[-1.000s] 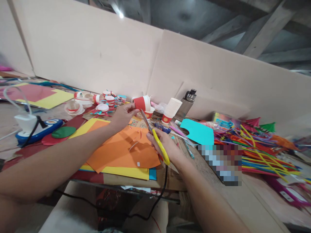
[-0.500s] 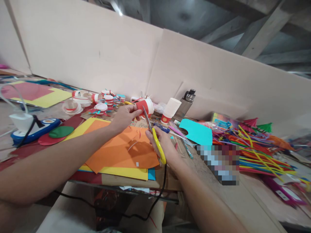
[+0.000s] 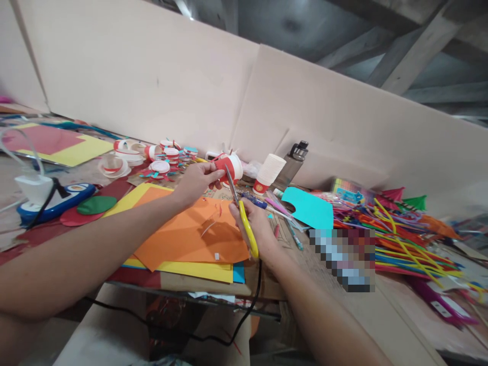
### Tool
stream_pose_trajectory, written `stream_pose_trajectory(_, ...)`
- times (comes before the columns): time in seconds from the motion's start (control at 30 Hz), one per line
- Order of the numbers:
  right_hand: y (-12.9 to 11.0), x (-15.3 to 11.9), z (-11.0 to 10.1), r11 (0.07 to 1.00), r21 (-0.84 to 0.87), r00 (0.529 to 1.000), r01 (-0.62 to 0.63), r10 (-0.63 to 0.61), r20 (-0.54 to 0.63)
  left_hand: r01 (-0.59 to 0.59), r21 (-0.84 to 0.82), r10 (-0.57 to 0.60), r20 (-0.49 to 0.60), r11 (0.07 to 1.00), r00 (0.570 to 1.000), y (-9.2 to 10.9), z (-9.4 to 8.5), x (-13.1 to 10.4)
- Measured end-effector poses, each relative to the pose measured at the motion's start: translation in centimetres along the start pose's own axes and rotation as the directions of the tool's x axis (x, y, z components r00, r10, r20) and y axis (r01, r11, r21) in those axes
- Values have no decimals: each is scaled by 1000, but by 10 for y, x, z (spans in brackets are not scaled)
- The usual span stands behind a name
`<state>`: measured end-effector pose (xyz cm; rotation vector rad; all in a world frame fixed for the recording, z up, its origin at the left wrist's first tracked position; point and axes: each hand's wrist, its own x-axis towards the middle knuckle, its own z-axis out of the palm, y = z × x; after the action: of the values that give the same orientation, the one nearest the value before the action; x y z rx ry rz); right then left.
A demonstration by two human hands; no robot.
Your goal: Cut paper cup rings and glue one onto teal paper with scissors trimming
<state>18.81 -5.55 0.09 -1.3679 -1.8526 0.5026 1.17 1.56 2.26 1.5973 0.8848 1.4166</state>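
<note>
My left hand [image 3: 196,184] grips a red and white paper cup [image 3: 235,168] by its red end, with the white part pointing right. In my right hand [image 3: 254,223] is a pair of scissors [image 3: 248,231] with yellow handles. Its blades lie against the red side of the cup, close to my left fingertips; whether they have cut into it I cannot tell. Beneath both hands an orange paper sheet [image 3: 179,231] rests on yellow sheets [image 3: 206,271], with thin red and white scraps on top.
A stack of paper cups [image 3: 270,170] and a dark bottle [image 3: 293,165] stand behind. Cut cup pieces [image 3: 159,168] sit at back left, near a blue power strip [image 3: 57,203]. Turquoise paper [image 3: 310,208] and colourful pipe cleaners [image 3: 412,239] lie right. A black cable [image 3: 256,290] hangs over the front edge.
The scissors' handles have swung slightly left and look closer together. The cup has shifted a touch to the right in view; both hands keep their hold.
</note>
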Motion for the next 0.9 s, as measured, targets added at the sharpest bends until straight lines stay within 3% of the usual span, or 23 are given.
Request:
stream_pose_trajectory(0.33,-1,-3,1,998,-66,1000,-1,-1,-26,65,-133,-62,26,989,998,-1,0,1)
stream_pose_trajectory(0.57,-7,-5,-2,996,-82,1000,20,-21,-17,181,-402,-172,60,897,983,0,-1,3)
stream_pose_trajectory(0.9,-7,-3,-3,999,-52,1000,5,-5,-5,176,-350,-160,75,920,984,-9,4,3)
